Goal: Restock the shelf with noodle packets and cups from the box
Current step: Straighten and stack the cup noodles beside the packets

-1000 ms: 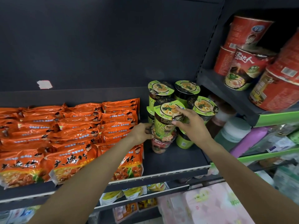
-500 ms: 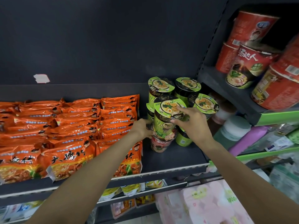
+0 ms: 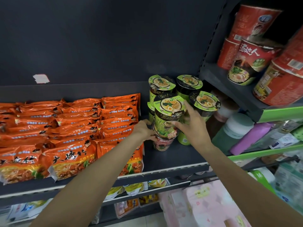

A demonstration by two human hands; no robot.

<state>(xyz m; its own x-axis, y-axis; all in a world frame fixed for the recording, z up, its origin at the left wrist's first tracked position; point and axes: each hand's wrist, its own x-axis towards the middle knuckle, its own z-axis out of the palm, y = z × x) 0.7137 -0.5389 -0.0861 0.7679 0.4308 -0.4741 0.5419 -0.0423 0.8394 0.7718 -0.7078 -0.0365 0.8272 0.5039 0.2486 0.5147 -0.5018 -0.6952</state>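
Green noodle cup (image 3: 168, 112) stacked on red cup (image 3: 162, 141), right of orange packets (image 3: 72, 128) on shelf (image 3: 173, 159); red tubs (image 3: 255, 63) read 汤达人. Left hand (image 3: 142, 130) curled around red cup; right hand (image 3: 193, 126) fingers spread, touching green cup.

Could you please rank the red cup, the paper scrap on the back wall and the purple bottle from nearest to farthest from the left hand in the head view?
1. Red cup: at the left hand's fingertips, bottom of the front stack.
2. Purple bottle: to the right, on the neighbouring shelf.
3. Paper scrap: up left on the back wall.
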